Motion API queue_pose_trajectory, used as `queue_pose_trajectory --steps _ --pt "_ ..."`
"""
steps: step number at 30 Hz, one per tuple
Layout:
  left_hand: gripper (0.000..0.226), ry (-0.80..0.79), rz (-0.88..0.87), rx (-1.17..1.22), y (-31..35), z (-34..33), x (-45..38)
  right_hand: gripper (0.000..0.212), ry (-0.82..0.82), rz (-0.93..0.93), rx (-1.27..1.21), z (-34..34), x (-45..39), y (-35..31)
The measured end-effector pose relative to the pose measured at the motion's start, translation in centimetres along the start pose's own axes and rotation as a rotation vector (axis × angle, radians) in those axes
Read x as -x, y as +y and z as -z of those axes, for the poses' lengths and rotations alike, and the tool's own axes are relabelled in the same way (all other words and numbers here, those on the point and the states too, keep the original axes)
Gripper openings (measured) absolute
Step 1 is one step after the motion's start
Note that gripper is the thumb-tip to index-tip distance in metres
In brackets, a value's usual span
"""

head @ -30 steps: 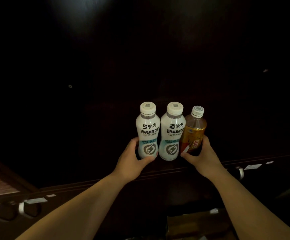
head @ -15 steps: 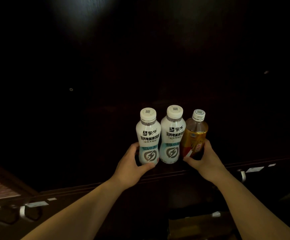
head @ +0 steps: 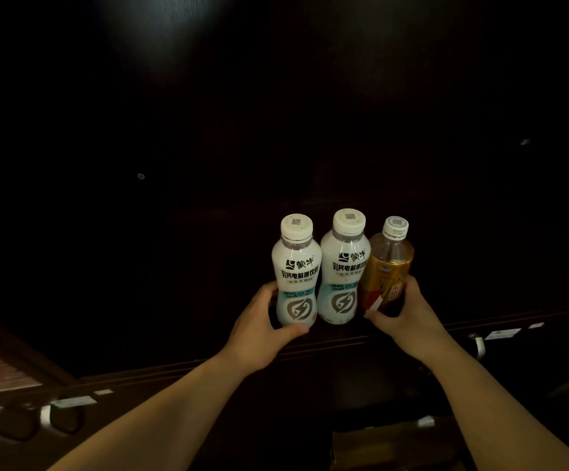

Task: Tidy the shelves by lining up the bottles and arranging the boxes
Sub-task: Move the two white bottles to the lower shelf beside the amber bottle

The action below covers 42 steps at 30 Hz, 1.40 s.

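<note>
Three bottles stand in a row on a dark shelf [head: 327, 338]. The left white bottle [head: 296, 273] has a white cap and black print; my left hand [head: 262, 331] wraps around its base. A second white bottle [head: 344, 270] stands touching it in the middle. On the right is an amber tea bottle [head: 386, 270] with a yellow and red label, tilted slightly left against the middle bottle. My right hand [head: 405, 317] grips its lower part.
The shelf interior is very dark and its back is hidden. Metal handles [head: 14, 423] and paper labels [head: 72, 401] sit on the lower front at left, another handle [head: 478, 345] at right. A brown cardboard box [head: 388, 447] lies below.
The three bottles have been pushed slightly farther back on the shelf and closer together. Both hands stayed on the outer bottles.
</note>
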<state>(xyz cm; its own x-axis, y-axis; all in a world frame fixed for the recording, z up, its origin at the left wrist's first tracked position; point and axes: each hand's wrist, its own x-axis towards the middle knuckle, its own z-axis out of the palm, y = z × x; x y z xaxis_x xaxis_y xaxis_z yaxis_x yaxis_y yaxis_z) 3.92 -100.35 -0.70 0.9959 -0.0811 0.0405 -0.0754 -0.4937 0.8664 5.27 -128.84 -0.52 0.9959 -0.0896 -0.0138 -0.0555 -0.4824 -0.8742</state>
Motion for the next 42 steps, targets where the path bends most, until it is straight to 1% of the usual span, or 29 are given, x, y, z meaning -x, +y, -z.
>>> queue_pose_trajectory --steps 8,11,14,16,22,29,31,35,39,42 --pt "0.089 -0.002 0.006 0.0 0.1 -0.1 0.0 0.087 -0.002 -0.022 -0.006 0.0 0.0 -0.1" --pt "0.088 -0.005 0.013 0.002 0.1 0.0 0.1 0.091 0.003 -0.023 -0.002 0.0 0.1 -0.1" --pt "0.093 -0.005 0.017 0.007 0.0 0.0 0.0 0.095 0.009 -0.026 -0.006 -0.2 0.2 -0.1" --pt "0.095 -0.002 0.013 0.01 -0.1 0.0 0.0 0.094 0.02 -0.03 -0.007 -0.2 0.2 -0.1" --pt "0.089 -0.036 -0.004 -0.061 -0.1 0.3 0.2 0.084 0.023 -0.032 -0.004 -0.2 0.5 -0.2" --pt "0.089 -0.015 -0.016 -0.068 0.1 0.1 0.2 0.087 0.025 -0.032 0.008 -0.2 0.5 -0.3" --pt "0.091 -0.017 -0.016 -0.063 0.0 0.2 0.1 0.09 0.026 -0.034 0.003 -0.2 0.5 -0.4" --pt "0.104 -0.021 -0.008 -0.035 0.2 0.2 0.1 0.106 0.039 -0.028 -0.079 0.0 1.0 -0.6" --pt "0.104 -0.012 0.012 -0.014 0.4 0.3 0.4 0.109 0.076 -0.054 -0.115 -0.3 2.0 -0.8" --pt "0.107 -0.066 0.03 0.033 0.8 0.6 0.7 0.111 0.128 -0.055 -0.145 -0.7 3.2 -1.1"
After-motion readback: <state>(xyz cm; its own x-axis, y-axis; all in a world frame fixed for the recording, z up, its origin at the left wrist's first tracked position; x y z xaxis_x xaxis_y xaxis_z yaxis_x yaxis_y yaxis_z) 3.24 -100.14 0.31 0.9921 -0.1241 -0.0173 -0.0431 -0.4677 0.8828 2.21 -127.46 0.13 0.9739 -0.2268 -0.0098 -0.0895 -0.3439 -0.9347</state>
